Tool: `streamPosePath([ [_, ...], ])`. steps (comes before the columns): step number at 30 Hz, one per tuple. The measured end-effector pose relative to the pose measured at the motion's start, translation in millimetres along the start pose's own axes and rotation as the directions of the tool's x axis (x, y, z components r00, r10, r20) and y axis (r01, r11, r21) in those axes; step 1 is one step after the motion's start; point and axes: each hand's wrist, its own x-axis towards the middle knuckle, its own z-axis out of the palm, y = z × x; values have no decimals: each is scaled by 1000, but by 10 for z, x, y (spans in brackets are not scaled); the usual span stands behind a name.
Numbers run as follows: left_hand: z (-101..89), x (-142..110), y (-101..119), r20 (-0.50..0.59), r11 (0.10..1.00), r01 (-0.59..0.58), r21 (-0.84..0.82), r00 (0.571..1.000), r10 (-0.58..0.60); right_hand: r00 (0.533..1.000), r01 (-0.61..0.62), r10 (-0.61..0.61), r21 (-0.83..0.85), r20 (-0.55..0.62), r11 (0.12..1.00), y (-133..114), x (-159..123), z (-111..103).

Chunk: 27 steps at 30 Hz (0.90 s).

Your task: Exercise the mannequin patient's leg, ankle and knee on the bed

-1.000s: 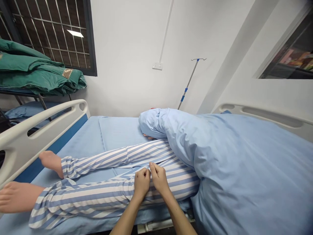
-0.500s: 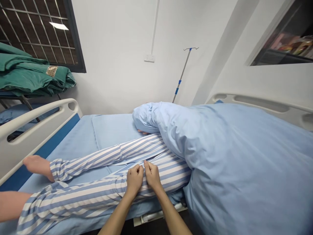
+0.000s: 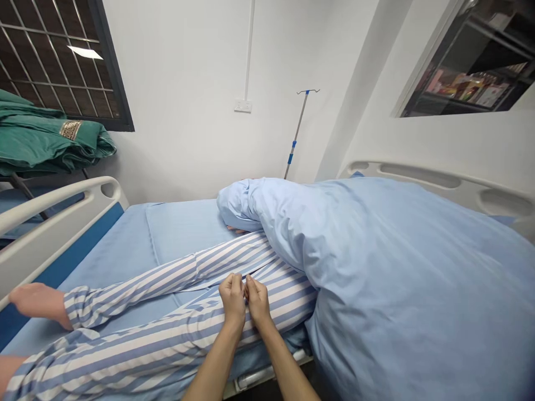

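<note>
My left hand and my right hand are both closed, knuckles up, side by side and almost touching. They are over the near thigh of the blue-and-white striped trousers, worn by a figure lying on the bed. Whether anything is inside my curled fingers is hidden. A bare foot of the far leg lies toward the left end. A light blue quilt covers the figure from the upper thighs rightward. Part of another hand shows under the quilt's edge.
The bed sheet is light blue. A footboard stands left and a headboard right. Behind the bed are an IV pole and a wall socket. A green folded cover lies back left, below a barred window.
My view has shifted slightly to the right, so the bed and room appear farther left. My closed hands have come closer together over the thigh. The quilt and the legs look unmoved.
</note>
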Motion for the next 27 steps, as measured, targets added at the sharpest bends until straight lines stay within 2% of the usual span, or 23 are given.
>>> streamPosePath([
  [2, -18, 7, -117, -6, 986, -24, 163, 1000, 26, 1000, 3, -3, -12, -23, 1000, -17, -4, 6],
  [4, -47, 6, -208, 26, 933, -79, 352, 997, 75, 999, 8, -9, -28, -41, 1000, -38, -8, 23],
  [7, -81, 5, -244, 73, 859, -125, 496, 992, 102, 999, 38, -41, -99, -34, 994, -76, -11, 57],
  [10, -105, 15, -210, 83, 829, -129, 544, 992, 100, 996, 91, -83, -248, 41, 965, -145, 2, 48],
  [14, -131, 8, -192, 117, 790, -145, 596, 989, 93, 983, 162, -112, -394, 148, 905, -326, 75, -76],
  [18, -138, -36, -215, 178, 701, -187, 689, 980, 87, 959, 265, -166, -517, 231, 814, -430, 173, -197],
  [22, -136, -61, -214, 158, 629, -189, 754, 982, 104, 969, 223, -140, -477, 203, 850, -227, 208, -224],
  [27, -144, -61, -214, 167, 646, -190, 739, 981, 97, 990, 140, -118, -434, 76, 890, 10, 180, -208],
])
